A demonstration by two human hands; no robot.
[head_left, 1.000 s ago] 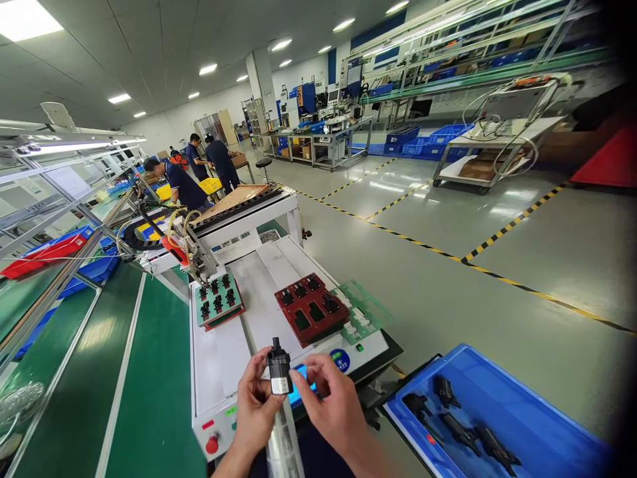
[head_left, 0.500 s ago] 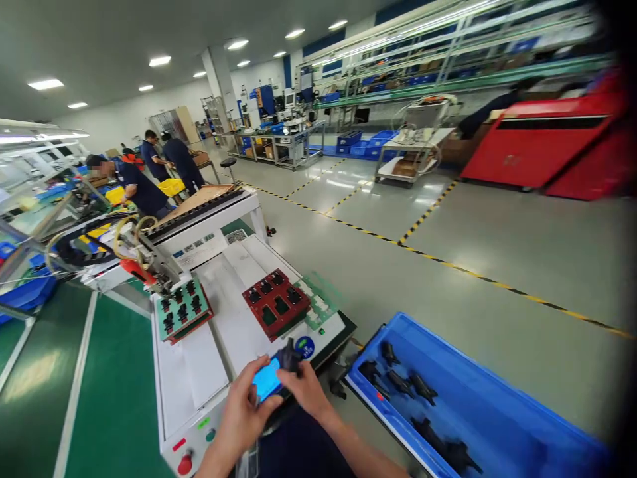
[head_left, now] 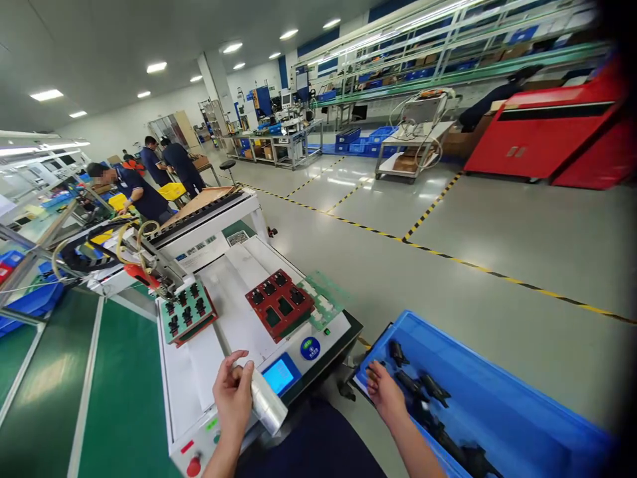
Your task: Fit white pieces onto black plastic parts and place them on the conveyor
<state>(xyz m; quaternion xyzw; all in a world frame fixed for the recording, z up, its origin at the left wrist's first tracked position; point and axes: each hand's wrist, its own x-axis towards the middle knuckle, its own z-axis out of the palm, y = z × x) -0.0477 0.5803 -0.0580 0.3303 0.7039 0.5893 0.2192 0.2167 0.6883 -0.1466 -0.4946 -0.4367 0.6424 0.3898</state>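
Note:
My left hand (head_left: 233, 395) is closed around a clear plastic roll (head_left: 265, 401) above the front of a white machine (head_left: 199, 372). My right hand (head_left: 383, 392) reaches into a blue bin (head_left: 497, 398) at lower right, its fingers curled over the black parts (head_left: 423, 388) lying there. What the right fingers grip is hidden. On the machine top sit a red fixture (head_left: 279, 303) with black parts in its pockets and a green fixture (head_left: 186, 312) under a tool head (head_left: 159, 265).
A small blue screen (head_left: 279, 376) and round button (head_left: 310, 347) are on the machine's front panel, a red stop button (head_left: 194, 466) lower left. A green conveyor (head_left: 119, 398) runs at left. Several people work at the far left. Red cabinets (head_left: 542, 136) stand at right.
The black part I held over the screen is gone from my hands. My right hand has moved right into the blue bin. My left hand now holds the clear roll.

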